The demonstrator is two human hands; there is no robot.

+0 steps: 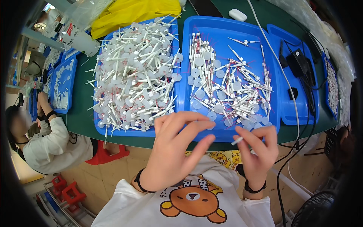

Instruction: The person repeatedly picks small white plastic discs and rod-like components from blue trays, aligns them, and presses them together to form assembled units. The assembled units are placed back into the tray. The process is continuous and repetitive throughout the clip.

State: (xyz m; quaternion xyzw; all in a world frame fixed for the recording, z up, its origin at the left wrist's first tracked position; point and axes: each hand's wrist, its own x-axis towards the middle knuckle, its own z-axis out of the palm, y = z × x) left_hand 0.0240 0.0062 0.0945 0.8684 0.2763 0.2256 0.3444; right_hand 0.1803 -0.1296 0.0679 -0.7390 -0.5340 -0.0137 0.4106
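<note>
Right-hand grip [259, 149] is pinched on a small white stick [237, 141], right at the near edge of the blue tray [215, 30]; left-hand grip [172, 153] is spread. Red-and-dark print can be spotted on the white cup [81, 41].

Over my remote feed I am finding smooth, glossy blue plastic on the tray [242, 32]. The discs [194, 72] are showing frosted, translucent plastic; the white rods [200, 47] are appearing as matt plastic. The yellow bag [123, 17] is presenting creased film, the shirt [124, 200] matt cloth.
</note>
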